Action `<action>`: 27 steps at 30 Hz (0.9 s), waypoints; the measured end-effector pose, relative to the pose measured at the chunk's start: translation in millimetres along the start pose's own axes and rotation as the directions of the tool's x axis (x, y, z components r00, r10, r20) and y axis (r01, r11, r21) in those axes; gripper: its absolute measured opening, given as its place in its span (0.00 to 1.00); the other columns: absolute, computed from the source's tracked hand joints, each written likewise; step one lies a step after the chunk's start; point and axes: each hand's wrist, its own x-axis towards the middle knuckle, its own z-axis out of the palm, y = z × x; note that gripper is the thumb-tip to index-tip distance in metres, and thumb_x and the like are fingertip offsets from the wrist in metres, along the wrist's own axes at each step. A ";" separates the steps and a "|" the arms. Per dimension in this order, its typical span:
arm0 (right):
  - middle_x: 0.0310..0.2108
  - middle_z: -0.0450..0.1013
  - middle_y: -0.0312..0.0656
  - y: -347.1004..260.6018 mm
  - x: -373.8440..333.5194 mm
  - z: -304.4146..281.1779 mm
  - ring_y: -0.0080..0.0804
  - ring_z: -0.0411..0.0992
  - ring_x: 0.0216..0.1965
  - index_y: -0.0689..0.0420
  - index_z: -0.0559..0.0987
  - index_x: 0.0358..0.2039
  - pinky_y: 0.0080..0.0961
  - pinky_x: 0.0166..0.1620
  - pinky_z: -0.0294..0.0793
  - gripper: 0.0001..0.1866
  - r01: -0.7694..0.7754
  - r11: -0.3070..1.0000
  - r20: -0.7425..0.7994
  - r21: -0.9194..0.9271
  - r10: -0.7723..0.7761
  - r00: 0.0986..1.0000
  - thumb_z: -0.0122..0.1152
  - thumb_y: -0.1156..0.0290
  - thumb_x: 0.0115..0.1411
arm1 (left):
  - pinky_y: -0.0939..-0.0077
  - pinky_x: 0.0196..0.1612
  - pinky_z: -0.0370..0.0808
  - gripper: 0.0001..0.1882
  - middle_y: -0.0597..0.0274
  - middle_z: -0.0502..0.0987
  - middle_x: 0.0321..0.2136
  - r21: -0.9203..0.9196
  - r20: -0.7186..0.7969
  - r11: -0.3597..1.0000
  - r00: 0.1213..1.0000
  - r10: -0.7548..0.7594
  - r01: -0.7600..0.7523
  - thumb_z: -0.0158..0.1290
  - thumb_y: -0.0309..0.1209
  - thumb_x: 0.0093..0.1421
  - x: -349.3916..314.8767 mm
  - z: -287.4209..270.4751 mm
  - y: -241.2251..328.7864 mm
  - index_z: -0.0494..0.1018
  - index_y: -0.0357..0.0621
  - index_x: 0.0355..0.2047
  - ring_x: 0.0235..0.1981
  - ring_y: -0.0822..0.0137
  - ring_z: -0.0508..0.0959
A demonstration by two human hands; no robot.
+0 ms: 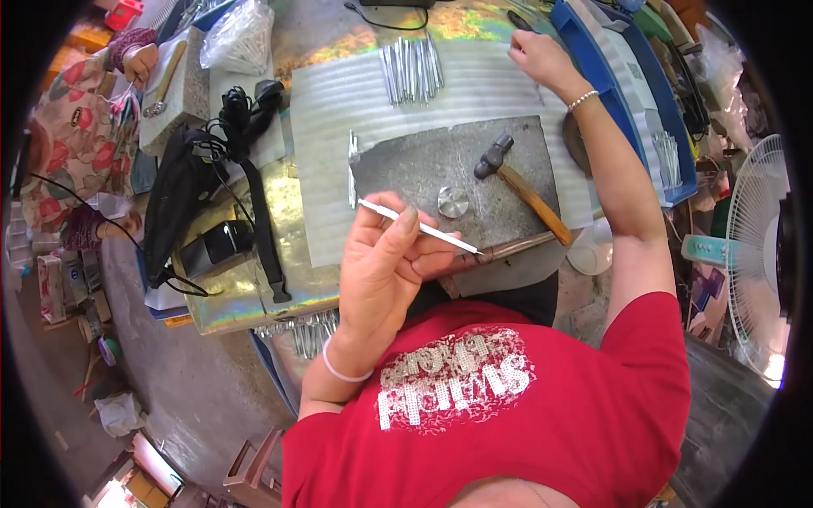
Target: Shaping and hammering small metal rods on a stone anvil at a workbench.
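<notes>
My left hand (385, 262) is closed around a slim silvery-white rod (423, 227), pinched between thumb and fingers. The rod slants down to the right and ends in a thin point. It is held above the near edge of a dark flat slab (402, 169). On the slab lie a hammer (521, 184) with a wooden handle and a small round metal disc (453, 202). My right hand (542, 61) is stretched to the far right, beside a blue tray, with its fingers curled. A dark-handled tool (518, 20) lies just beyond it; what the fingers hold is hidden.
A bundle of silvery rods (412, 71) lies on white foam sheeting (326, 102), with a few more rods (352, 161) left of the slab. A black strapped bag (182, 186) is at left. Another person's hand (140, 63) is near a second hammer (165, 80). A fan (754, 254) stands at right.
</notes>
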 end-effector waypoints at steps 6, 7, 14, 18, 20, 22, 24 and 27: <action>0.31 0.72 0.34 -138.7 -86.9 -81.8 0.17 0.68 0.25 0.59 0.73 0.44 0.15 0.29 0.69 0.17 -0.054 0.635 0.191 0.770 -0.149 0.970 0.59 0.74 0.52 | 0.69 0.38 0.81 0.05 0.55 0.76 0.35 -0.154 -0.086 0.985 0.994 0.071 -0.084 0.50 0.27 0.61 -8.0 -16.8 -5.4 0.66 0.47 0.38 0.37 0.58 0.80; 0.33 0.72 0.34 -158.3 -112.7 -88.5 0.13 0.68 0.27 0.60 0.73 0.46 0.11 0.29 0.68 0.21 -0.133 0.457 0.231 0.880 -0.166 0.959 0.62 0.77 0.49 | 0.70 0.38 0.81 0.05 0.55 0.76 0.35 -0.159 -0.082 0.983 0.994 0.076 -0.088 0.50 0.27 0.61 -8.2 -18.3 -7.5 0.65 0.46 0.37 0.37 0.59 0.80; 0.29 0.74 0.37 -206.8 -188.4 -60.3 0.13 0.68 0.24 0.65 0.75 0.38 0.08 0.25 0.66 0.08 -0.362 -0.293 0.372 0.885 -0.021 0.928 0.58 0.79 0.57 | 0.71 0.40 0.79 0.05 0.48 0.76 0.36 -0.011 0.063 1.000 0.998 -0.028 0.029 0.50 0.23 0.60 -20.4 -30.1 -25.7 0.64 0.39 0.32 0.36 0.62 0.78; 0.28 0.73 0.35 -212.4 -193.3 -57.8 0.13 0.69 0.27 0.64 0.74 0.36 0.08 0.25 0.65 0.06 -0.436 -0.351 0.437 0.829 -0.081 0.896 0.57 0.77 0.59 | 0.69 0.42 0.78 0.05 0.47 0.77 0.35 0.383 0.038 0.910 0.981 -0.190 0.162 0.49 0.19 0.59 -43.2 -33.6 -10.2 0.65 0.34 0.36 0.37 0.63 0.79; 0.29 0.73 0.35 -213.3 -194.9 -56.5 0.14 0.70 0.28 0.64 0.74 0.36 0.09 0.28 0.67 0.06 -0.563 -0.376 0.527 0.736 -0.203 0.825 0.56 0.78 0.59 | 0.73 0.42 0.77 0.10 0.50 0.78 0.34 0.335 0.017 0.888 0.940 -0.340 0.315 0.48 0.19 0.60 -48.5 -28.6 -2.3 0.65 0.32 0.42 0.37 0.65 0.79; 0.25 0.69 0.37 -223.7 -191.7 -61.9 0.14 0.63 0.21 0.65 0.75 0.31 0.11 0.22 0.59 0.03 -0.600 -0.408 0.590 0.688 -0.167 0.790 0.57 0.79 0.56 | 0.77 0.39 0.76 0.10 0.51 0.78 0.33 0.401 0.064 0.858 0.925 -0.375 0.320 0.50 0.20 0.59 -51.1 -33.9 -1.0 0.66 0.32 0.42 0.35 0.68 0.79; 0.26 0.70 0.37 -225.5 -191.7 -61.0 0.14 0.63 0.20 0.65 0.75 0.32 0.11 0.22 0.59 0.03 -0.663 -0.432 0.636 0.612 -0.229 0.737 0.57 0.79 0.56 | 0.79 0.36 0.75 0.09 0.54 0.78 0.30 0.405 0.036 0.843 0.915 -0.401 0.354 0.53 0.21 0.58 -53.1 -34.6 -0.8 0.67 0.33 0.38 0.33 0.71 0.78; 0.26 0.71 0.37 -229.4 -189.9 -54.3 0.14 0.61 0.19 0.64 0.75 0.32 0.12 0.21 0.58 0.03 -0.686 -0.414 0.654 0.599 -0.241 0.717 0.55 0.78 0.57 | 0.80 0.34 0.75 0.07 0.58 0.77 0.27 0.396 -0.008 0.830 0.905 -0.425 0.393 0.53 0.21 0.57 -53.5 -37.5 0.3 0.66 0.34 0.35 0.31 0.72 0.78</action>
